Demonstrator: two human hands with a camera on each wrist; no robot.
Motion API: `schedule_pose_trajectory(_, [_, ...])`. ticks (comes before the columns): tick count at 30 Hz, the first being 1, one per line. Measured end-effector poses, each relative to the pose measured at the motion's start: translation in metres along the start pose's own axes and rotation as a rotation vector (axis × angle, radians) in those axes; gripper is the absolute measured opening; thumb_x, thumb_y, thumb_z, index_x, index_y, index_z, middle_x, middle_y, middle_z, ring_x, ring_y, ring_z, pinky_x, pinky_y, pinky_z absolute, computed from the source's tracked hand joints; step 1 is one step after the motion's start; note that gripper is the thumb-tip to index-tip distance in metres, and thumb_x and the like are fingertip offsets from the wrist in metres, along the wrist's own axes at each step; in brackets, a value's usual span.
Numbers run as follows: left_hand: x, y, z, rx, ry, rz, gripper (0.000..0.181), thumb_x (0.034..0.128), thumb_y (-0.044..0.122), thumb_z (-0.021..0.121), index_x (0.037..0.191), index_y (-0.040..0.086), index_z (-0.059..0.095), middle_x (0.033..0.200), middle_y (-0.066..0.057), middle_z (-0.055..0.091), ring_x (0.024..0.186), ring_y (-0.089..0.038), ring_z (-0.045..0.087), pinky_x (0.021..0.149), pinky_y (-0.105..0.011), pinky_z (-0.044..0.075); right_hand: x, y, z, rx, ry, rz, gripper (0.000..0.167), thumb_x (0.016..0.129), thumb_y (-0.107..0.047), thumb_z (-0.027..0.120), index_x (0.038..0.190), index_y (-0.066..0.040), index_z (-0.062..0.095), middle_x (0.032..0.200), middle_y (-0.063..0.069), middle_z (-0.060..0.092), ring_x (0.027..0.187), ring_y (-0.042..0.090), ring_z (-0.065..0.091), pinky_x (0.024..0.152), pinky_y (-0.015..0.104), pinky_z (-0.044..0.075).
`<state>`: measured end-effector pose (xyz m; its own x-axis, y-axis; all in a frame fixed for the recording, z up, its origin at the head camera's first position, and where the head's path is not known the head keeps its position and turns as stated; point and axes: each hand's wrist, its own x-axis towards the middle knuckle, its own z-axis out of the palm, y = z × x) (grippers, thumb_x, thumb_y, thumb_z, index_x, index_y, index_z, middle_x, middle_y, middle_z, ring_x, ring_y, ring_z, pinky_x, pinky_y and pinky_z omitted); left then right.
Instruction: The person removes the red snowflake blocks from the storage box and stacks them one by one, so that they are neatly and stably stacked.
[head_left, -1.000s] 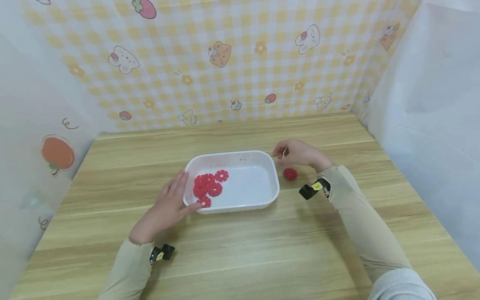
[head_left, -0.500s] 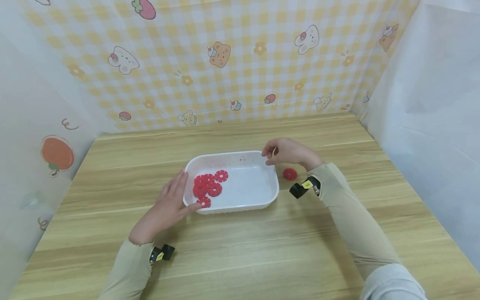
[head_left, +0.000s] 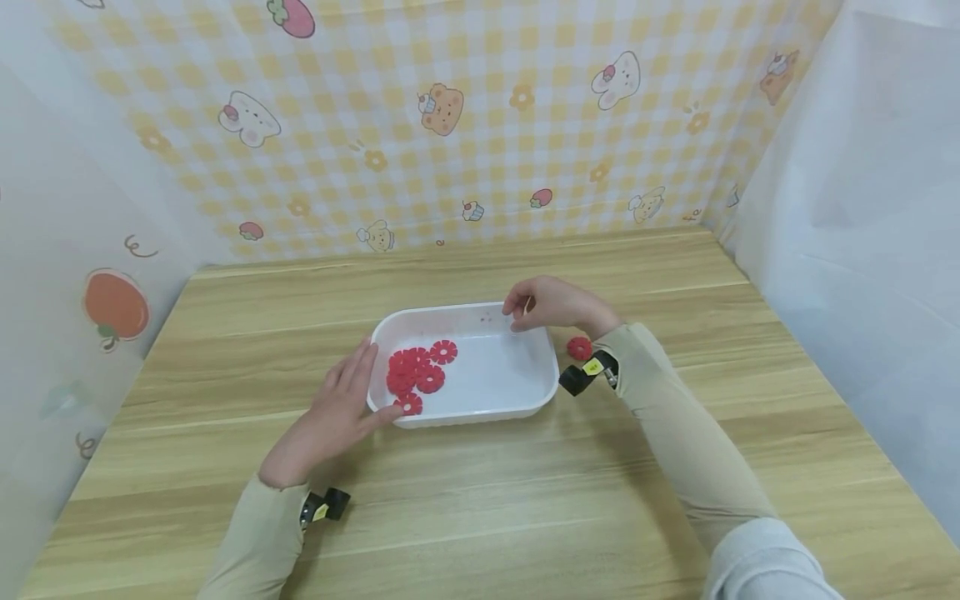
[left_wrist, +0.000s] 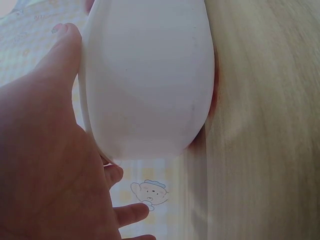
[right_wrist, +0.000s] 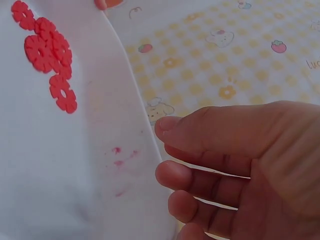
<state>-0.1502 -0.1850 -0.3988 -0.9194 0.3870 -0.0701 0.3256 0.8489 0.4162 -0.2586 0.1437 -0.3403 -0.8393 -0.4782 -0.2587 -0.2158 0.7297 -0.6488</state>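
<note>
A white tray (head_left: 498, 375) holds several red notched discs (head_left: 402, 372), bunched at its left end. My left hand (head_left: 330, 421) rests with spread fingers against that end, its thumb on the near rim; the left wrist view has the hand (left_wrist: 50, 155) beside the tray's outer wall (left_wrist: 150, 80). Over the tray's far right rim is my right hand (head_left: 555, 302), fingers loosely bent. Nothing shows between the thumb and fingers of that hand (right_wrist: 225, 160) in the right wrist view, where the discs (right_wrist: 45, 47) lie at upper left.
One more red disc (head_left: 579, 348) lies on the wooden table (head_left: 480, 500) just right of the tray, beside the right wrist's black camera (head_left: 588, 372). A yellow checked cloth (head_left: 480, 150) hangs behind the table.
My right hand has moved left, from beyond the tray's right end to above its far right rim. My left hand, the tray and the discs have stayed in place.
</note>
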Motion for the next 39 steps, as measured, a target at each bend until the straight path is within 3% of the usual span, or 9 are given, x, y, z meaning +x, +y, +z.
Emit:
schedule_pose_trajectory(15, [-0.001,0.0,0.0,-0.007,-0.008,-0.007,0.102,0.0857,0.049,0.065,0.151,-0.002,0.006,0.158,-0.023,0.007,0.139,-0.048,0.016,0.102,-0.068,0.031,0.019,-0.018,0.009,0.026,-0.05,-0.02,0.026,0.085,-0.016,0.071,0.11,-0.011,0.069,0.096,0.003,0.063,0.094,0.021,0.055,0.087,0.034,0.044])
schedule_pose_trajectory(39, [0.001,-0.002,0.001,0.007,-0.001,0.005,0.102,0.0848,0.05,0.066,0.152,0.0,0.007,0.158,-0.021,0.009,0.14,-0.045,0.016,0.104,-0.066,0.031,0.049,-0.047,0.037,-0.027,-0.144,-0.1,0.032,0.084,-0.018,0.073,0.116,-0.014,0.068,0.095,0.001,0.063,0.093,0.019,0.055,0.083,0.031,0.046])
